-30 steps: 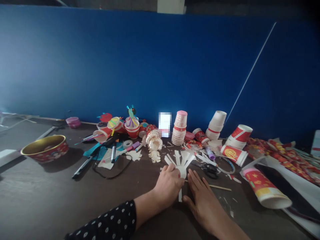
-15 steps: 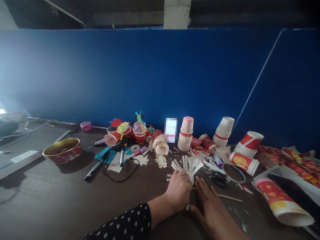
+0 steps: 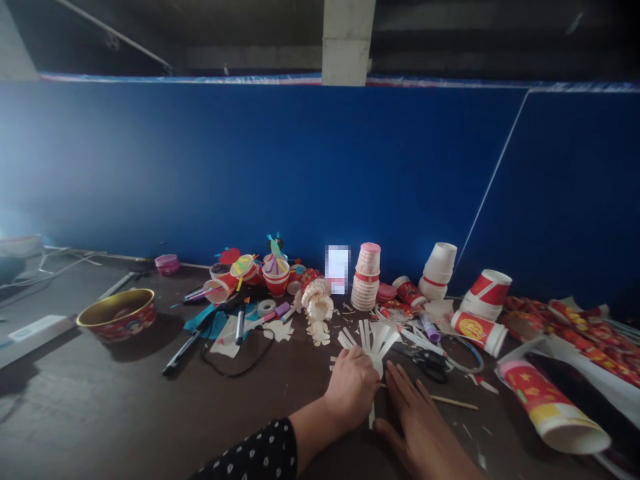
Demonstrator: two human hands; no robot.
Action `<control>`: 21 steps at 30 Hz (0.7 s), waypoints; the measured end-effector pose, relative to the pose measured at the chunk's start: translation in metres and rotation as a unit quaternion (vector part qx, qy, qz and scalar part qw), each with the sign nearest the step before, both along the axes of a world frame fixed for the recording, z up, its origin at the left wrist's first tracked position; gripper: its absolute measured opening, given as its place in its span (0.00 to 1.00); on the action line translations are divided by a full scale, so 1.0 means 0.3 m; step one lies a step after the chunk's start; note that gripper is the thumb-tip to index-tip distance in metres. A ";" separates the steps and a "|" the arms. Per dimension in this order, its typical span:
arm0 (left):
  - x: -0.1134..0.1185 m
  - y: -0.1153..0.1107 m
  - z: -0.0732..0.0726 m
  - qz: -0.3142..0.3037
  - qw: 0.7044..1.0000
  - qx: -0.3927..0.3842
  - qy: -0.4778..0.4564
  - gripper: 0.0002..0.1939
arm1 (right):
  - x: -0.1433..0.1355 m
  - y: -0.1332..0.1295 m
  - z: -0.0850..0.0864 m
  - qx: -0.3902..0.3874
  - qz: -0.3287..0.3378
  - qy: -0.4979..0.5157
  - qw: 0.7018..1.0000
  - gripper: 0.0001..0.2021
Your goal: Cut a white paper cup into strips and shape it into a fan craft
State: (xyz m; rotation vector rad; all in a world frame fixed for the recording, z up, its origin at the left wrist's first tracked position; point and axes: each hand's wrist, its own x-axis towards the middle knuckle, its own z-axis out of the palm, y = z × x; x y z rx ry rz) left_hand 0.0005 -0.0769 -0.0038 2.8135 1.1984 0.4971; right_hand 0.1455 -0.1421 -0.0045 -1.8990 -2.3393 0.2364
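A white paper cup cut into fanned strips [image 3: 376, 339] lies on the dark table in front of me. My left hand [image 3: 353, 387] is closed over its left and near side, hiding part of it; one strip sticks out below the hand. My right hand [image 3: 413, 413] lies beside it, palm down with fingers stretched out. A thin wooden stick [image 3: 454, 402] passes beneath the right hand, and its other end shows by the left fingers. Whether the left fingers also pinch the stick is hidden.
Beyond the hands stand a stack of paper cups [image 3: 366, 280] and a curled paper figure [image 3: 319, 310]. Black scissors [image 3: 433, 365] lie to the right, near a red cup [image 3: 553, 407]. Farther left are a marker [image 3: 240, 327] and a gold-rimmed bowl [image 3: 117, 317].
The camera view has tilted up slightly, so the table scene sits lower and a little to the left. Both hands keep nearly the same pose around the cut cup.
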 end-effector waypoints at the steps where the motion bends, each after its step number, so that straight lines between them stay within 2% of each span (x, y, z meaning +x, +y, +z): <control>1: 0.004 0.004 -0.008 -0.010 1.000 0.008 0.007 0.10 | 0.000 0.000 0.000 0.001 -0.002 0.002 1.000 0.35; 7: 0.014 0.015 -0.030 -0.030 0.999 0.024 0.023 0.10 | -0.001 -0.001 0.007 -0.003 0.002 0.003 1.000 0.35; 16: -0.011 -0.001 0.003 0.018 0.999 -0.018 -0.025 0.11 | 0.012 0.009 -0.013 0.016 0.017 0.017 1.000 0.36; 21: -0.011 0.004 -0.008 0.017 0.999 -0.024 -0.034 0.10 | 0.020 0.020 -0.032 0.017 0.024 0.020 0.999 0.34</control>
